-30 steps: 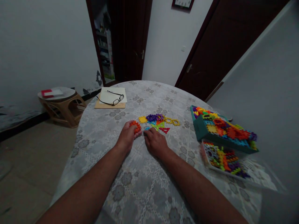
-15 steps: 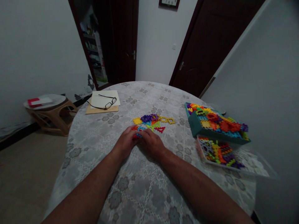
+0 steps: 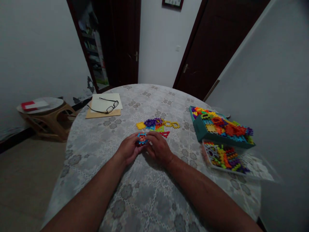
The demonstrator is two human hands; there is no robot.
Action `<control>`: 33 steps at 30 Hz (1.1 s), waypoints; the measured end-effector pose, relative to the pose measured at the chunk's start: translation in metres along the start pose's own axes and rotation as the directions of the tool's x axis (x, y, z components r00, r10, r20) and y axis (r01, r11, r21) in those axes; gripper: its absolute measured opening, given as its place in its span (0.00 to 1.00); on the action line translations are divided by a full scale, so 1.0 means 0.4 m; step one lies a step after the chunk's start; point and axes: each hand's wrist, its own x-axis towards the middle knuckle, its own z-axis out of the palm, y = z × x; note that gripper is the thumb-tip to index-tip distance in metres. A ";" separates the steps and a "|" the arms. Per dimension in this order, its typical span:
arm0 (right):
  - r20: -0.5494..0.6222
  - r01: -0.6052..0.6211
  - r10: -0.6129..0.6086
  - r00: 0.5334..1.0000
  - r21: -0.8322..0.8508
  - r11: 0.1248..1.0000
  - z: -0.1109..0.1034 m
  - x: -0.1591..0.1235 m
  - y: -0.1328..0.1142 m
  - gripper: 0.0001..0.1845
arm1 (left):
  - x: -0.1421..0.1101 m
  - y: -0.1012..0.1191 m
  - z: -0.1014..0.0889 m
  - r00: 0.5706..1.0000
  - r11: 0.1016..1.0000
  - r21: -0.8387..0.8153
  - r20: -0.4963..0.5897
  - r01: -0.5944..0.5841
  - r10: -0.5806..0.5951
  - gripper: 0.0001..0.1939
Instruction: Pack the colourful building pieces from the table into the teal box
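Note:
My left hand (image 3: 129,148) and my right hand (image 3: 158,147) meet over a round table (image 3: 145,193) with a grey patterned cloth. Together their fingertips pinch a small blue and orange plastic piece (image 3: 142,138), lifted slightly off the cloth. Just beyond it lies a flat cluster of joined pieces (image 3: 158,124) in yellow, purple, green and red.
A teal box (image 3: 204,130) heaped with colourful pieces stands at the right, with a clear tray (image 3: 225,158) of more pieces in front of it. Glasses (image 3: 109,106) lie on papers at the far left. A low stool (image 3: 45,117) stands beyond the table. Dark doors behind.
My hands came together: the left one brought its orange piece to the right hand's blue piece, and both now hold them joined, lifted nearer to me. The view shifted slightly.

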 end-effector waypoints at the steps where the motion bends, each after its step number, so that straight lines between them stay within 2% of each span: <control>1: -0.048 -0.056 0.054 0.997 -0.053 0.997 -0.006 0.001 0.014 0.19 | 0.002 0.002 -0.001 1.000 0.999 -0.031 -0.003 0.015 -0.015 0.14; 4: -0.151 -0.264 0.234 0.960 -0.221 0.939 -0.024 0.002 0.077 0.24 | 0.009 0.007 -0.003 0.998 0.998 -0.062 -0.045 0.029 -0.032 0.12; 7: -0.157 -0.373 0.339 0.928 -0.355 0.857 -0.036 0.000 0.148 0.27 | 0.009 0.008 -0.001 0.997 0.998 -0.050 -0.072 0.025 -0.029 0.14; 10: -0.111 -0.408 0.405 0.907 -0.466 0.785 -0.043 0.014 0.198 0.27 | 0.005 0.009 0.004 0.997 0.999 -0.036 -0.077 0.025 -0.028 0.16; 13: -0.036 -0.405 0.461 0.887 -0.542 0.737 -0.048 0.046 0.222 0.24 | 0.002 0.010 0.005 0.997 0.999 -0.028 -0.071 0.015 -0.017 0.19; 18: 0.079 -0.390 0.528 0.846 -0.583 0.713 -0.046 0.078 0.233 0.19 | 0.010 0.008 -0.002 0.997 0.999 -0.046 -0.069 0.023 -0.026 0.24; 23: 0.039 -0.378 0.481 0.876 -0.563 0.735 -0.037 0.040 0.227 0.13 | 0.017 0.006 -0.008 0.997 0.997 -0.057 -0.060 0.042 -0.046 0.24; 27: -0.027 -0.356 0.386 0.922 -0.451 0.818 -0.047 -0.004 0.205 0.11 | 0.016 0.008 -0.004 0.996 0.996 -0.068 -0.065 0.050 -0.054 0.23; 30: -0.082 -0.299 0.288 0.954 -0.319 0.899 -0.062 -0.023 0.165 0.11 | 0.011 0.011 0.001 0.996 0.995 -0.087 -0.066 0.052 -0.058 0.21; 33: -0.085 -0.206 0.192 0.978 -0.233 0.950 -0.064 -0.026 0.101 0.10 | 0.004 0.014 0.005 0.999 0.994 -0.099 -0.030 0.037 -0.040 0.18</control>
